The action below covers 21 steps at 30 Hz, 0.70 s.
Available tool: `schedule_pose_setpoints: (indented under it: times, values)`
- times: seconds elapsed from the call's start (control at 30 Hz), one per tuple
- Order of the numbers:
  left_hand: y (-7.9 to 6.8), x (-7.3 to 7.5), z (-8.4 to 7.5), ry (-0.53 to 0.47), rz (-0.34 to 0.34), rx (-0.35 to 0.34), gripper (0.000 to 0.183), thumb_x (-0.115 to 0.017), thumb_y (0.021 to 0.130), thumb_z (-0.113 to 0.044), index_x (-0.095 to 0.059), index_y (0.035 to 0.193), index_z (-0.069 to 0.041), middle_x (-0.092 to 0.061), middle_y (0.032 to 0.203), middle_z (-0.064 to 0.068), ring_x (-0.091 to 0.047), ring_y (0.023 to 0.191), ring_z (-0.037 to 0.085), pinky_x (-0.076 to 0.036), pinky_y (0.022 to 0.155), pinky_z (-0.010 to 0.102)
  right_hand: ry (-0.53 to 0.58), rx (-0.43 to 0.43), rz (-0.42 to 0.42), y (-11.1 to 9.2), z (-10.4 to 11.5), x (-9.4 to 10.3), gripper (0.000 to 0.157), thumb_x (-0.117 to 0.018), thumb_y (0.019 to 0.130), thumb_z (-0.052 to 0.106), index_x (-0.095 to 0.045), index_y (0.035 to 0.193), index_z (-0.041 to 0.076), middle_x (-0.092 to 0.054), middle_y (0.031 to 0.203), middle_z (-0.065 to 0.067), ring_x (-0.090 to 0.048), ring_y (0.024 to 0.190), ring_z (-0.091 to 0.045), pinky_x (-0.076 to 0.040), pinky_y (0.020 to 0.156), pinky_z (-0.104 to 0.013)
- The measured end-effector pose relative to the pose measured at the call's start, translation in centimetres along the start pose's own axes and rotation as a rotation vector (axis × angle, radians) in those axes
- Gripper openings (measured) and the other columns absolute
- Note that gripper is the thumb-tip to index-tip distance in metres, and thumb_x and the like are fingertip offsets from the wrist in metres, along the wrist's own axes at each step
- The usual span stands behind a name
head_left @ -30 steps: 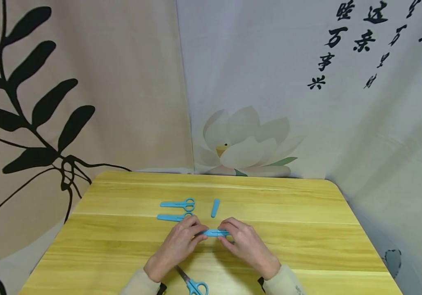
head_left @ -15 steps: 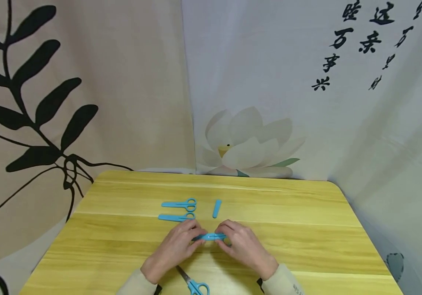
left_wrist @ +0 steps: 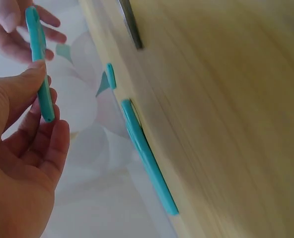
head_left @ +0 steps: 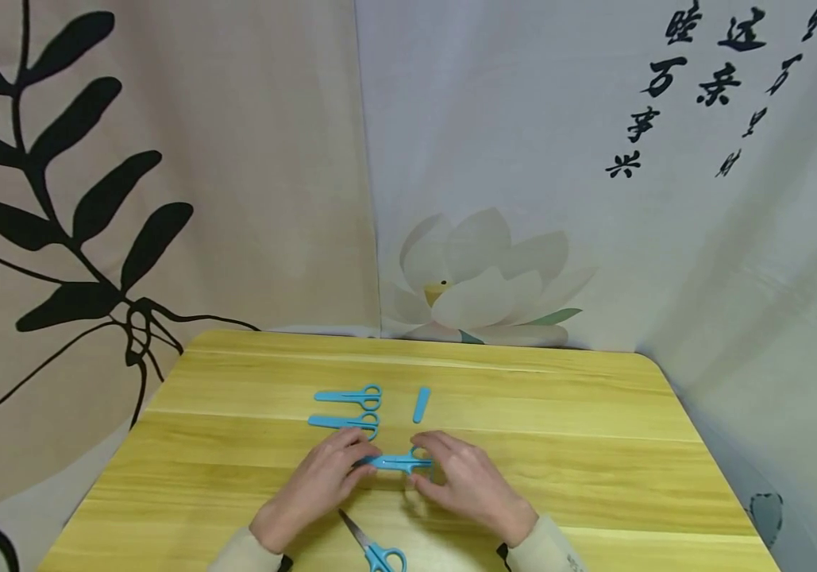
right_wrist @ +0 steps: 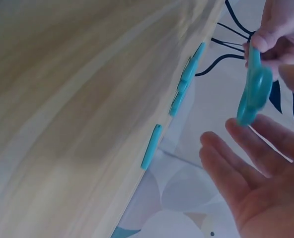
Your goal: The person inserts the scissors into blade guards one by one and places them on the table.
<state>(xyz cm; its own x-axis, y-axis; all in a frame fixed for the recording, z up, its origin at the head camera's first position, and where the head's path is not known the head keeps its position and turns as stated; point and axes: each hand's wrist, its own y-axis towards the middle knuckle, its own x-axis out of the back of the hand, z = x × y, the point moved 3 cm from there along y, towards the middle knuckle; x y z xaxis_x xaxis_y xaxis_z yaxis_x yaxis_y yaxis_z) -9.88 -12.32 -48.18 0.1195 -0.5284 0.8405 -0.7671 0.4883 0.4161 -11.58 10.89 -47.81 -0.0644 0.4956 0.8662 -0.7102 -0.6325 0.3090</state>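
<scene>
A pair of blue scissors [head_left: 397,462], its blades inside a blue cover, is held above the table. My left hand [head_left: 318,481] pinches the covered blade end between thumb and fingers, as the left wrist view confirms. The ring handles point toward my right hand [head_left: 475,485]. In the right wrist view its fingers are spread beside the handles [right_wrist: 258,87] and grip nothing. Nearer my body lies an uncovered pair of scissors [head_left: 382,558] with metal blades bare. A loose blue blade cover [head_left: 421,405] lies beyond my hands.
Two more covered scissors, a far pair [head_left: 344,396] and a nearer pair [head_left: 333,421], lie side by side at the back left of my hands. The wooden table [head_left: 594,445] ends at a printed curtain [head_left: 522,159].
My right hand has let go of the handles, and its fingers have opened. My left hand has moved left and slightly nearer with the covered scissors, exposing their ring handles.
</scene>
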Motion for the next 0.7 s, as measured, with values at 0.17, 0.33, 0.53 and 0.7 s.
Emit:
schedule_pose_setpoints:
  times: [0.17,0.33,0.53,0.7]
  values:
    - [-0.8,0.8,1.2,-0.022,-0.010,0.048,0.017,-0.085,0.086,-0.014,-0.080,0.103,-0.016,-0.062,0.099,-0.011,-0.056,0.089,0.006,-0.053,0.073,0.026,0.012,-0.078,0.010,-0.6,-0.8,0.5,0.063,-0.073,0.096,0.044,-0.055,0.148,0.012,-0.060,0.145,-0.008,-0.058,0.131,-0.028,-0.051,0.104,-0.048]
    - [-1.5,1.8,2.4,-0.039,-0.018,0.064,0.018,-0.085,0.086,-0.013,-0.080,0.103,-0.016,-0.064,0.102,-0.011,-0.059,0.091,0.007,-0.054,0.074,0.027,0.010,-0.075,-0.016,-0.9,-1.2,1.0,0.067,-0.068,0.098,0.049,-0.051,0.151,0.012,-0.056,0.150,-0.012,-0.052,0.137,-0.034,-0.048,0.107,-0.054]
    - [-2.1,2.7,3.7,-0.072,-0.012,0.091,0.020,-0.084,0.086,-0.008,-0.079,0.104,-0.014,-0.066,0.105,-0.009,-0.061,0.095,0.009,-0.056,0.076,0.027,-0.021,-0.039,-0.083,-1.7,-1.7,1.3,0.065,-0.065,0.099,0.050,-0.054,0.149,0.011,-0.056,0.149,-0.010,-0.051,0.139,-0.033,-0.046,0.108,-0.055]
    - [-2.4,3.1,4.9,-0.084,0.014,0.114,0.021,-0.084,0.086,-0.008,-0.080,0.106,-0.013,-0.066,0.105,-0.010,-0.060,0.095,0.009,-0.056,0.076,0.027,-0.045,-0.038,-0.098,-2.3,-2.2,1.6,0.064,-0.066,0.099,0.049,-0.055,0.148,0.010,-0.056,0.150,-0.008,-0.049,0.140,-0.033,-0.041,0.113,-0.054]
